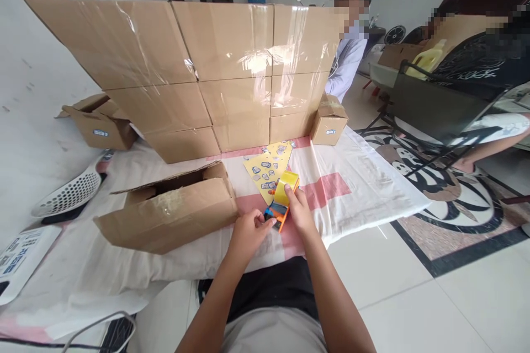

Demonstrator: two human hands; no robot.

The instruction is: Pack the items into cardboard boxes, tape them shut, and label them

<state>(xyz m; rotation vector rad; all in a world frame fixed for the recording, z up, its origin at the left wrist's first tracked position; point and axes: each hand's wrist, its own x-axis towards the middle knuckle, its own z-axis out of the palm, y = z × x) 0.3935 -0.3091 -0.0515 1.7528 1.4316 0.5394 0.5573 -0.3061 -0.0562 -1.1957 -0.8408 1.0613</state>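
A tape dispenser [285,194] with a yellow roll and an orange and blue frame is held over the near side of the cloth-covered table. My right hand [298,207] grips it from the right, thumb on the roll. At its lower front end, the fingers of my left hand [252,226] are pinched together; whether they hold the tape's end is too small to make out. Behind the dispenser lies a yellow sheet [265,168] with printed stickers on it. To the left of my left hand stands an open cardboard box [178,209], its flaps raised.
A tall taped cardboard panel [232,60] stands across the table. A small closed box [330,121] is at its right end, an open box [101,124] at its left. A white perforated basket [72,190] lies far left. People sit beyond, one in a folding chair [434,105].
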